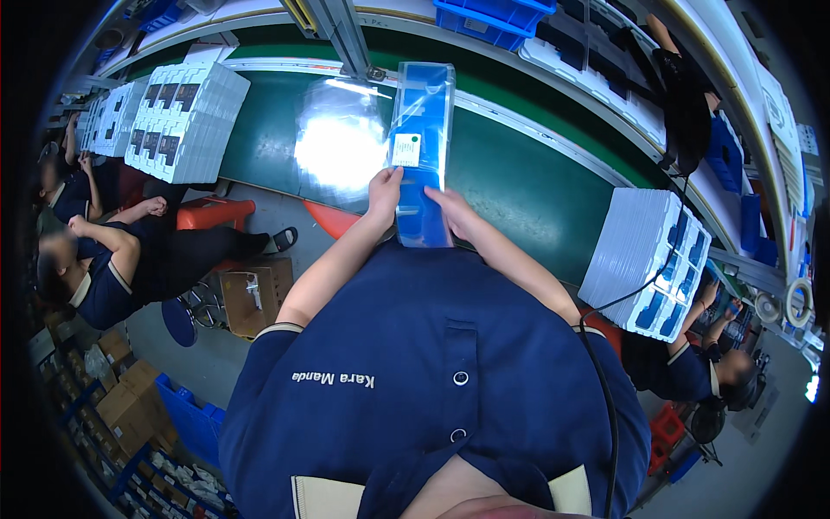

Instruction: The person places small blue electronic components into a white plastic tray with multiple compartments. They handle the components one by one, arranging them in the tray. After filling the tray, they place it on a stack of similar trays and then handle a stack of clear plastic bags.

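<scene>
Between my two hands lies a long, flat blue strip in a clear plastic sleeve (422, 111), reaching from the far edge of the green table back to my chest. A white label (405, 150) with a green dot sits on its left part. My left hand (383, 195) is closed on the sleeve's left edge just below the label, thumb on top. My right hand (456, 213) pinches the right edge a little nearer to me. Left of the sleeve, a pile of shiny clear plastic (341, 138) strongly reflects the light.
Stacked white trays with dark parts stand at left (194, 121) and right (635, 255) on the green worktable (527, 173). A metal post (341, 39) rises at the far edge. A blue bin (488, 22) sits beyond. Co-workers sit at both sides; a black cable hangs at my right.
</scene>
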`<move>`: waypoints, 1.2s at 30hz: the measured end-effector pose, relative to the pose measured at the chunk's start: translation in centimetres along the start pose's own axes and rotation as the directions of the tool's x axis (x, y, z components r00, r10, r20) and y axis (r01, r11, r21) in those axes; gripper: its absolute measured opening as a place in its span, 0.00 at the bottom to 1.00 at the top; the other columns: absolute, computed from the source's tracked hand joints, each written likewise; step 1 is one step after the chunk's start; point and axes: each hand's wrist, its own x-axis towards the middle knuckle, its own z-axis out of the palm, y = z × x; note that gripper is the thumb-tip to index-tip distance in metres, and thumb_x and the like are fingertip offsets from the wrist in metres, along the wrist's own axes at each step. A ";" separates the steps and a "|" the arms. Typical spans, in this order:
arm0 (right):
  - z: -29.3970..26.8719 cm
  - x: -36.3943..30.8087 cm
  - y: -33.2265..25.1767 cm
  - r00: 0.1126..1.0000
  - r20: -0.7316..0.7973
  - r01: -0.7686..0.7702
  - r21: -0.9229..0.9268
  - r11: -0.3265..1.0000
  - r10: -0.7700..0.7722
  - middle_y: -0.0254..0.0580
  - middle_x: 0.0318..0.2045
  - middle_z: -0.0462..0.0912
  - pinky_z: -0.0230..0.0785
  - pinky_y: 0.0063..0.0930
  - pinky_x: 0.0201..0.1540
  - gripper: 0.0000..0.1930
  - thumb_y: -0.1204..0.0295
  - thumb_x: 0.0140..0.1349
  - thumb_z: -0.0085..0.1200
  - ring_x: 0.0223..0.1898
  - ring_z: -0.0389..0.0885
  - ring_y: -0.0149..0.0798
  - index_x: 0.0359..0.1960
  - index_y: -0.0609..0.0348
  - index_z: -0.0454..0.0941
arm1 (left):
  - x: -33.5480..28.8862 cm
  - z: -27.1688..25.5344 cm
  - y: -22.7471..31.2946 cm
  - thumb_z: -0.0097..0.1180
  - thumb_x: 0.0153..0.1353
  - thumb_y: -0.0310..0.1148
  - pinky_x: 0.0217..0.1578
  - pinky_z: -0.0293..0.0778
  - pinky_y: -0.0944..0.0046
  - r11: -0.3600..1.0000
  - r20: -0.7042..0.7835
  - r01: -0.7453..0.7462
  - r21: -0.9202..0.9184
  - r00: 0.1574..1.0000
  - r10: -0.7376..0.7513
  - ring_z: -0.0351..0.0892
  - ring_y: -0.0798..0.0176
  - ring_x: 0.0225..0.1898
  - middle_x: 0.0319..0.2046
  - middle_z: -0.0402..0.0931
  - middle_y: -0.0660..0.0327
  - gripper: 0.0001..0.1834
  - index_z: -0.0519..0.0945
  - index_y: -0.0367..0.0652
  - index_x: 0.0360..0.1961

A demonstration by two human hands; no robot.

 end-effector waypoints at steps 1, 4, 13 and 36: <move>-0.1 -1.2 0.0 0.994 0.045 -0.095 -0.022 0.995 0.096 0.42 0.37 0.79 0.75 0.27 0.35 0.17 0.63 0.63 0.50 0.34 0.79 0.33 0.48 0.63 0.69 | -0.2 -0.1 -0.4 0.48 0.64 0.35 0.29 0.74 0.69 0.998 -0.003 0.003 -0.055 1.000 -0.004 0.74 0.70 0.31 0.30 0.74 0.61 0.12 0.73 0.34 0.38; -4.6 0.2 4.7 0.982 -0.030 -0.187 -0.276 0.943 0.186 0.42 0.38 0.78 0.76 0.26 0.35 0.15 0.67 0.65 0.48 0.32 0.80 0.34 0.49 0.61 0.69 | -2.0 0.0 -0.6 0.50 0.62 0.35 0.32 0.76 0.62 0.990 0.045 0.139 0.027 0.989 -0.140 0.76 0.66 0.34 0.36 0.74 0.60 0.16 0.69 0.33 0.45; 0.3 -0.3 -2.6 0.984 -0.177 0.022 -0.011 1.000 -0.023 0.42 0.38 0.78 0.74 0.28 0.37 0.15 0.63 0.65 0.48 0.35 0.78 0.33 0.47 0.60 0.69 | -3.9 0.4 3.7 0.47 0.63 0.27 0.40 0.78 0.62 0.926 0.172 0.373 0.056 0.910 -0.377 0.77 0.62 0.38 0.39 0.71 0.55 0.14 0.63 0.36 0.48; -3.3 -0.5 0.6 0.988 -0.117 -0.127 -0.189 0.974 0.106 0.34 0.30 0.80 0.69 0.18 0.27 0.10 0.65 0.64 0.47 0.26 0.77 0.26 0.41 0.56 0.74 | -1.1 1.5 3.8 0.46 0.63 0.31 0.57 0.65 0.60 0.793 0.187 0.455 -0.405 0.890 -0.415 0.68 0.53 0.54 0.52 0.65 0.47 0.19 0.64 0.29 0.51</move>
